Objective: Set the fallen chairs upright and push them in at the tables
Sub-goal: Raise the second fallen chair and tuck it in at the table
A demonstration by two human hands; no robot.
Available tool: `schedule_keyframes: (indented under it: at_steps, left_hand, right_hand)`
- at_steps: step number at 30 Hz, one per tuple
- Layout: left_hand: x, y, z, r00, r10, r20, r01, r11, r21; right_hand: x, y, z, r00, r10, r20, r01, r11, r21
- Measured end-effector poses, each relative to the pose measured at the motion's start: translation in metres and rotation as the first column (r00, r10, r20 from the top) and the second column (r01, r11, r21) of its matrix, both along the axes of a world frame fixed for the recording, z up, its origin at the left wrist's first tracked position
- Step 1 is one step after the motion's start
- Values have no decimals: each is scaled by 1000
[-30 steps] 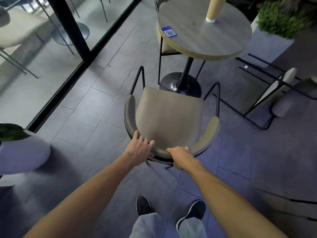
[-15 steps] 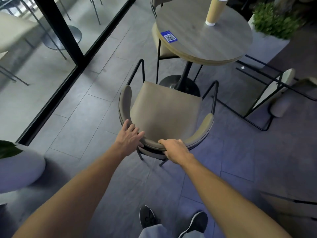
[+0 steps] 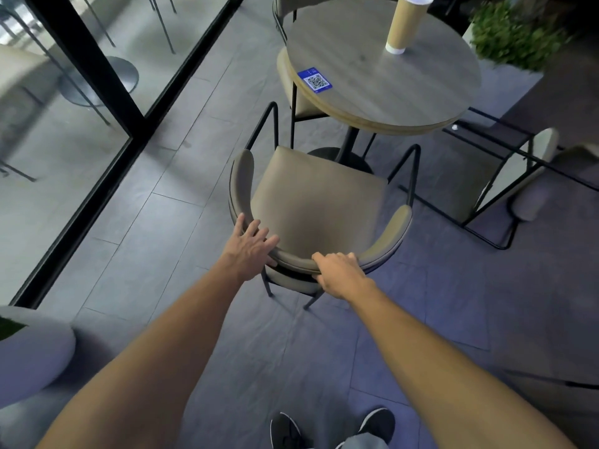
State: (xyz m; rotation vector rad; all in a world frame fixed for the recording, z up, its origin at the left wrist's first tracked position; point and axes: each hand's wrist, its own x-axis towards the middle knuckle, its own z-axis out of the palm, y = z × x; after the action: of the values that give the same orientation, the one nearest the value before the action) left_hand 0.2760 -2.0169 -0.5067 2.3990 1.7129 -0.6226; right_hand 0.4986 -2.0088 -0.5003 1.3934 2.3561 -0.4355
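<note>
An upright beige chair (image 3: 319, 202) with black metal legs stands in front of me, facing the round wooden table (image 3: 382, 82). My right hand (image 3: 340, 273) is curled over the top of its curved backrest. My left hand (image 3: 249, 247) rests on the left part of the backrest with its fingers spread. A second chair (image 3: 505, 179) of the same kind lies tipped over on the floor to the right of the table. A third chair (image 3: 291, 76) stands pushed in at the table's far left side.
A paper cup (image 3: 403, 24) and a blue QR sticker (image 3: 315, 80) sit on the table. A glass wall with a black frame (image 3: 107, 76) runs along the left. White planters stand at lower left (image 3: 29, 354) and upper right (image 3: 512, 30). My shoes (image 3: 330, 429) show below.
The chair has slid forward toward the table with both hands on its backrest. My left hand's fingers have spread flatter on the backrest.
</note>
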Motion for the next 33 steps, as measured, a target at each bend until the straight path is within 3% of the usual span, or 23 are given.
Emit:
schedule_keyframes:
  at_steps: [18,33]
  left_hand:
    - [-27,84,5,998,-63,0,63,998,-14]
    - [-43,106,1,996,-82,-23,82,997,8]
  right_hand:
    - [-23,62,-7,993,-56,-107,56,998,-8]
    - [-42,73,-2,993,-80,-92,80,997,-7]
